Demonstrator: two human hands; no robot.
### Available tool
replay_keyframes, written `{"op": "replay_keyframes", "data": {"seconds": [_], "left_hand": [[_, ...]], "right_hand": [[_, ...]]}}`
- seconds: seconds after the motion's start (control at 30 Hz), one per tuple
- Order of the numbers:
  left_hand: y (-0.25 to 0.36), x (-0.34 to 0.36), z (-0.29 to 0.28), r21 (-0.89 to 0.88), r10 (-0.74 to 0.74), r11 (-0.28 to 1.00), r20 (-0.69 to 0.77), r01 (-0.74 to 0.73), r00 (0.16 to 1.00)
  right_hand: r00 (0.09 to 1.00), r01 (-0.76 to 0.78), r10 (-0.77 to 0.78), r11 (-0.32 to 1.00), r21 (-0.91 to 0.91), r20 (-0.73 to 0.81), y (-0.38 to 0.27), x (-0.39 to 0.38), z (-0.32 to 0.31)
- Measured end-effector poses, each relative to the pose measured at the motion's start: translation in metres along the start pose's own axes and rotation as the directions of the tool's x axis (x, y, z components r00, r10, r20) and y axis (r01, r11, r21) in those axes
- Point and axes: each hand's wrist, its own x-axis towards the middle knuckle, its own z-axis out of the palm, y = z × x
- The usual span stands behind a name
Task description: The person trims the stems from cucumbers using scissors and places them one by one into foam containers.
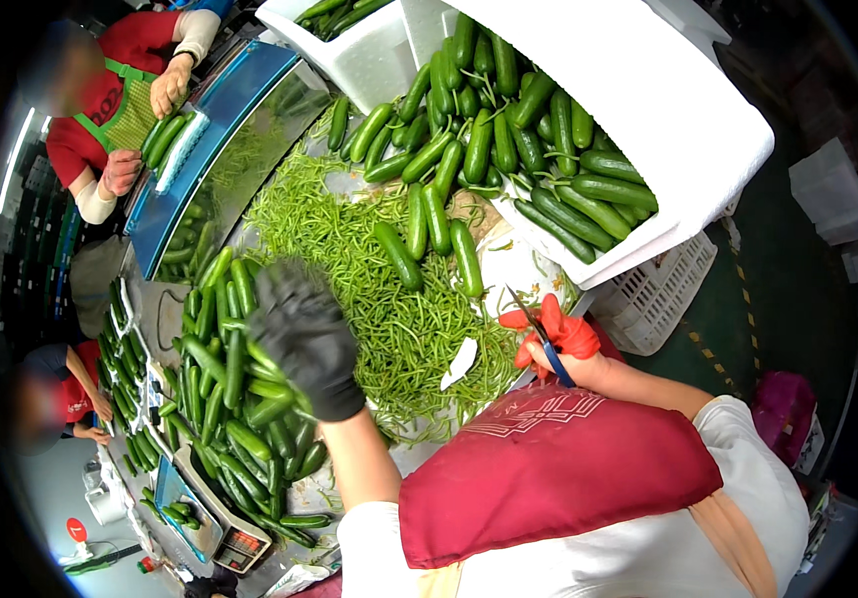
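Observation:
My right hand (561, 334), in a red glove, is closed on a pair of scissors (555, 361) with dark blue handles; the thin blades point up and left. On my left hand (304, 334) is a black glove. It hangs over the right side of a heap of small cucumbers (235, 374), smeared by motion, so its fingers and anything in them cannot be made out. Between my hands spreads a pile of short cut green stems (389, 299), with a few loose cucumbers (397, 256) on top. A white scrap (459, 364) lies on the stems.
A white foam box (638, 110) lies tipped, cucumbers (509, 120) spilling out. Another white box (369, 35) stands behind it. A scale (240, 550) sits at lower left. Across the blue-edged counter (200, 120), one person (125, 90) handles packed cucumbers; another person (70, 389) works further left.

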Motion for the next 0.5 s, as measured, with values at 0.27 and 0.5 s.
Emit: {"op": "replay_keyframes", "data": {"seconds": [0.27, 0.5], "left_hand": [[-0.194, 0.065, 0.103, 0.593, -0.534, 0.219, 0.737, -0.775, 0.414], [-0.240, 0.057, 0.093, 0.502, -0.562, 0.144, 0.751, -0.853, 0.347]], "right_hand": [[0.987, 0.080, -0.087, 0.995, -0.051, -0.136, 0.001, -0.022, -0.009], [0.985, 0.135, -0.148, 0.981, -0.139, -0.089, 0.018, -0.027, -0.022]]}}
